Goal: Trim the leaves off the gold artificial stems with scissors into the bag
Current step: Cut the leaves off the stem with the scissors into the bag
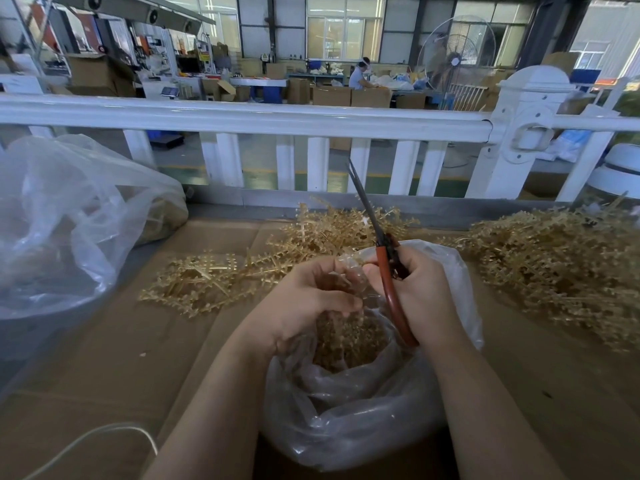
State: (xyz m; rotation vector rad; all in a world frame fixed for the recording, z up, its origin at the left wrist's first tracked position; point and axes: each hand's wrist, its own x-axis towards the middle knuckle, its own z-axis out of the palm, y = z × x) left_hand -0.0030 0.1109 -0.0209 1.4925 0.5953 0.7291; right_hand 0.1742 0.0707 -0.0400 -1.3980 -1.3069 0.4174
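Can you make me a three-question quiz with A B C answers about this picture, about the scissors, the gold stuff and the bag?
1. Where do the scissors point?
A. Up and away, toward the white fence
B. Down into the bag
C. At the big fan

2. What colour are the scissor handles?
A. Blue
B. Orange-red
C. Green

3. How is the clear bag in front of the person?
A. Tied shut
B. Folded flat
C. Open, with gold bits inside

Answers:
1 A, the blades rise from the right hand toward the fence.
2 B, the grip in that hand is orange-red.
3 C, the left hand is over its open mouth and gold pieces show inside.
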